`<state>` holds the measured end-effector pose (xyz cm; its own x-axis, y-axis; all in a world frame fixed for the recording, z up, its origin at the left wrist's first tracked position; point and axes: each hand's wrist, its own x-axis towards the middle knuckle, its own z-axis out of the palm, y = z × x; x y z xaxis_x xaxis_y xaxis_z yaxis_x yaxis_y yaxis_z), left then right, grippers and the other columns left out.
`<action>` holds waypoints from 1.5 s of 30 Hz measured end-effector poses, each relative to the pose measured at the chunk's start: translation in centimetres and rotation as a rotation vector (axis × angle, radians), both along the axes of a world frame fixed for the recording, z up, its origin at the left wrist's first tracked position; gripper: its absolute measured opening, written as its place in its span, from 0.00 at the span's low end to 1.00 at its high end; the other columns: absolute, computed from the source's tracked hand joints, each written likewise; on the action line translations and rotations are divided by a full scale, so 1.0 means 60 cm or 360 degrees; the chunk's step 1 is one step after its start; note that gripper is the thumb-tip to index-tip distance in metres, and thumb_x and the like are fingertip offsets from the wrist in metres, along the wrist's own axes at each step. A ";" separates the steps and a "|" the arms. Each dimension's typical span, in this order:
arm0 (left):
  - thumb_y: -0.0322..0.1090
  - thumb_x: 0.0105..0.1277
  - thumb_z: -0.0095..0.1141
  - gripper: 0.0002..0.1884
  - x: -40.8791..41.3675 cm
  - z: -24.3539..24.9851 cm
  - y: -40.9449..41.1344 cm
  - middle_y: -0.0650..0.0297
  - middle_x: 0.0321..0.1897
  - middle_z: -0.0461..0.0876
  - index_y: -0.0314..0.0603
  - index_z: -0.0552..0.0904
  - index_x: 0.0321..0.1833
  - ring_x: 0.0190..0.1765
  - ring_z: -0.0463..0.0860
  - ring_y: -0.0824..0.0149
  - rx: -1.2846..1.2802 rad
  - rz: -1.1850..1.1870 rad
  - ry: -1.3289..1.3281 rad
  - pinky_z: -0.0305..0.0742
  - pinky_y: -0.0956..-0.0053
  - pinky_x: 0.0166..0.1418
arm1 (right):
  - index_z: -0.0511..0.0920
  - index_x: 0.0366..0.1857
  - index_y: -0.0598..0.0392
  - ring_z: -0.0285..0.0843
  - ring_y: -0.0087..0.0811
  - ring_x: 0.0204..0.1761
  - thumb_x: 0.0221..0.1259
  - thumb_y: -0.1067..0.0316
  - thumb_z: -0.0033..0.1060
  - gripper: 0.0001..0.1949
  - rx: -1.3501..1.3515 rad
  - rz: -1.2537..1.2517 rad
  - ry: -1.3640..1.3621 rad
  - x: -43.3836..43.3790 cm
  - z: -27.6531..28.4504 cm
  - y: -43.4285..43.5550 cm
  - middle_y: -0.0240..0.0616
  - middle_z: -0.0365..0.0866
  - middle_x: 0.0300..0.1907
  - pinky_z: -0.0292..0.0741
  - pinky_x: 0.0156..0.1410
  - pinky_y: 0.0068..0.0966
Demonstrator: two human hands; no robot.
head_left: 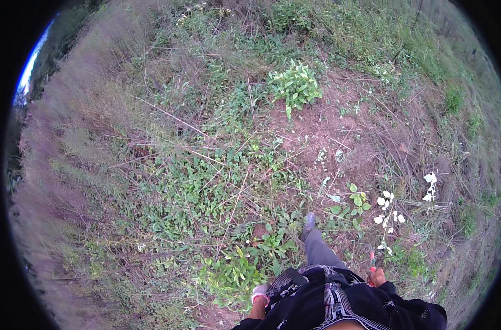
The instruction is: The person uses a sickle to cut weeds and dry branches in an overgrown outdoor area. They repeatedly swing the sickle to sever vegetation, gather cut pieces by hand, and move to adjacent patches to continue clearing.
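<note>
My right hand (376,276) is bare and wraps the red handle of a sickle (372,260). The sickle's curved blade is thin and hard to make out against the weeds above the handle. On my left hand (260,292) is a white glove with a pink cuff. It hangs beside my dark patterned top, near a leafy green shrub (229,276); its fingers are too small and partly hidden to read. One leg in grey trousers (321,249) reaches forward, ending in a dark boot (309,222) among low weeds.
A bushy light-green plant (296,84) stands by a patch of reddish bare soil (328,119). Stems with whitish leaves (385,210) lie to the right of my foot. Dry stalks (180,121) cross the green ground cover (180,185). Tall purplish grass (65,165) fills the left side.
</note>
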<state>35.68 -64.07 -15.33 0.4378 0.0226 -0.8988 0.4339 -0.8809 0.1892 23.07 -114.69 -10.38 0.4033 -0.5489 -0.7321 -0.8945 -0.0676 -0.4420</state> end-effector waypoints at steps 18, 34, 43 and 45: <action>0.41 0.61 0.45 0.15 0.467 0.091 -0.128 0.51 0.43 0.81 0.48 0.80 0.47 0.48 0.81 0.54 0.0256 -0.0788 -0.0230 0.76 0.60 0.49 | 0.73 0.16 0.61 0.70 0.30 0.12 0.50 0.68 0.57 0.10 0.0428 -0.0527 -0.0513 0.448 -0.009 -0.100 0.37 0.72 0.12 0.67 0.17 0.27; 0.52 0.58 0.44 0.23 1.155 0.132 -0.694 0.50 0.47 0.79 0.43 0.80 0.47 0.54 0.76 0.49 -0.0020 -0.0645 -0.0367 0.69 0.61 0.55 | 0.74 0.16 0.63 0.73 0.35 0.14 0.49 0.69 0.58 0.10 0.0574 -0.1064 -0.0370 0.673 -0.133 -0.315 0.39 0.73 0.14 0.70 0.19 0.30; 0.39 0.59 0.52 0.14 1.287 0.132 -0.769 0.59 0.31 0.84 0.35 0.82 0.40 0.30 0.81 0.65 -0.0160 0.0131 -0.0080 0.74 0.73 0.35 | 0.69 0.23 0.59 0.66 0.27 0.10 0.53 0.71 0.50 0.05 0.0380 -0.0908 -0.0577 1.110 0.103 -0.620 0.34 0.68 0.13 0.65 0.13 0.25; 0.37 0.59 0.52 0.14 1.282 0.055 -0.730 0.56 0.29 0.84 0.31 0.82 0.37 0.30 0.82 0.65 -0.0308 0.0421 -0.0051 0.75 0.73 0.36 | 0.72 0.22 0.63 0.71 0.31 0.13 0.50 0.67 0.54 0.09 0.0200 -0.0717 -0.0453 1.148 0.126 -0.643 0.39 0.73 0.15 0.69 0.18 0.29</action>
